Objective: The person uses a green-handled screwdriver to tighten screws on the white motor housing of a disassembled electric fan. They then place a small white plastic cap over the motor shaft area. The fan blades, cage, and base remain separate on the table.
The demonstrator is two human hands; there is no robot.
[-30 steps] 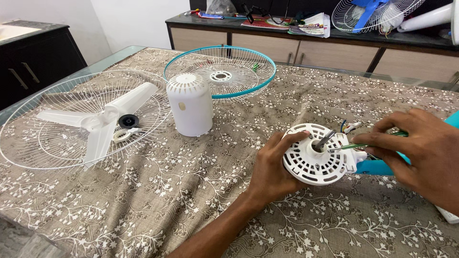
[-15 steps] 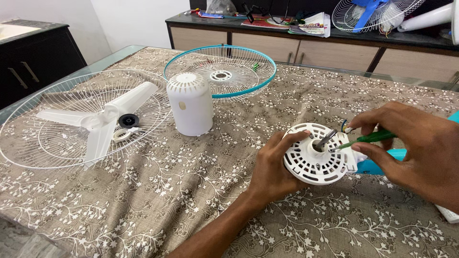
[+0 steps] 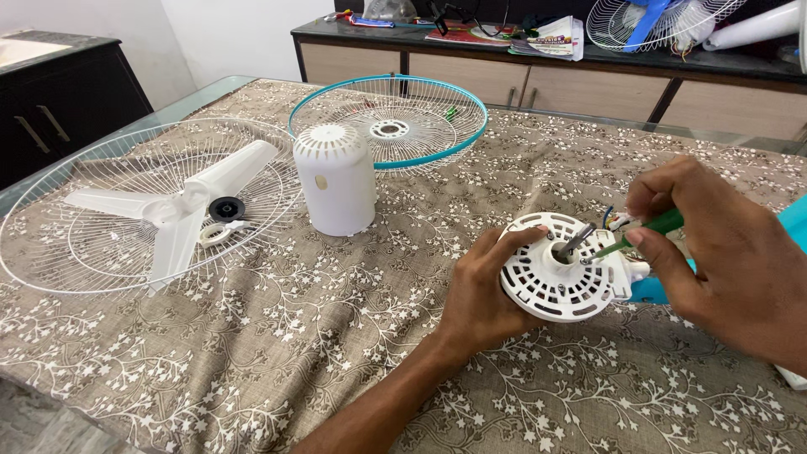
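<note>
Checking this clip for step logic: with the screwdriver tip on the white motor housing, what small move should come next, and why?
Probably seat the tip and turn. The right hand holds the green-handled screwdriver angled at the white motor housing near its metal shaft, while the left hand steadies the rim.

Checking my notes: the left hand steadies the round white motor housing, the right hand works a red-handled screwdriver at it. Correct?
Not quite. The head view shows the screwdriver in the right hand has a green handle, not red. The left hand does steady the round white motor housing.
</note>
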